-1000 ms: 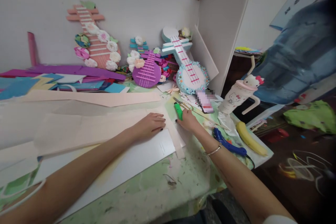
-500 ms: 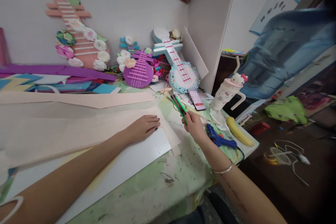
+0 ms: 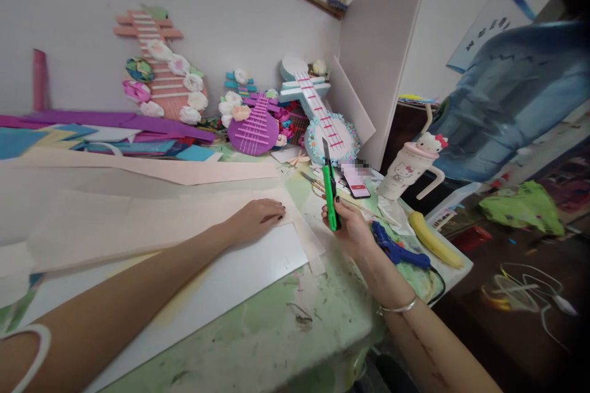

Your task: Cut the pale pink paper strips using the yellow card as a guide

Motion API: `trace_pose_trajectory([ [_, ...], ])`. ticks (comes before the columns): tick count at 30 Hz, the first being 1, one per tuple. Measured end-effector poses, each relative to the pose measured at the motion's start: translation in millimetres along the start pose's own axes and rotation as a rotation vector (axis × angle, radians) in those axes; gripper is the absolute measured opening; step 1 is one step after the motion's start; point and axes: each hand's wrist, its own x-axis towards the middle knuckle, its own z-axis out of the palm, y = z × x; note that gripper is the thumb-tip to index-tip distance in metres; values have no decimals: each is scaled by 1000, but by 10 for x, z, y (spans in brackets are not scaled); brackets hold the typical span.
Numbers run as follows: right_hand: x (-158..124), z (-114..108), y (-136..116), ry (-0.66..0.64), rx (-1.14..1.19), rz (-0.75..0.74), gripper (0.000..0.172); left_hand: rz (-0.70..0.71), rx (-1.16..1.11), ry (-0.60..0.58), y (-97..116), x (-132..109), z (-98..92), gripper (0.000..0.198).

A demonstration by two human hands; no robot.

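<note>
In my right hand (image 3: 350,226) is a green utility knife (image 3: 330,196), held upright with its blade out at the top. My left hand (image 3: 258,218) lies flat with fingers stretched over a pale pink sheet (image 3: 138,221). Beneath that sheet is a white board (image 3: 258,279), its near edge running diagonally across the table. A blue glue gun (image 3: 399,249) lies just right of my right hand, its cord trailing off the table edge. Scissors (image 3: 316,183) lie behind the knife, partly covered by it.
A phone (image 3: 354,181), a banana (image 3: 433,239) and a white lidded cup (image 3: 403,169) stand or lie along the right side. Decorated lute-shaped crafts (image 3: 253,129) lean at the back wall. Coloured sheets (image 3: 115,126) pile up at the back left.
The knife has swung from tilted away to upright, and its blade now shows beyond the handle. My left hand stays on the sheet. The view has shifted slightly left.
</note>
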Motion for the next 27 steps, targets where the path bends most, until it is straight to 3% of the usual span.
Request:
trace_pose_trajectory([
  [6, 107, 41, -94, -173, -14, 31, 35, -2, -37, -102, -149, -27, -38, 30],
  [10, 227, 108, -71, -120, -137, -2, 32, 2, -33, -170, -182, -49, -83, 33],
  [16, 358, 244, 84, -28, -533, -101, 24, -21, -27, -207, -216, -153, -175, 36],
  [22, 471, 296, 201, -114, -674, -142, 18, -35, -31, -213, -213, -383, -446, 34],
  [27, 515, 146, 17, -181, -829, -245, 36, -60, -59, -182, -154, -457, -493, 34],
])
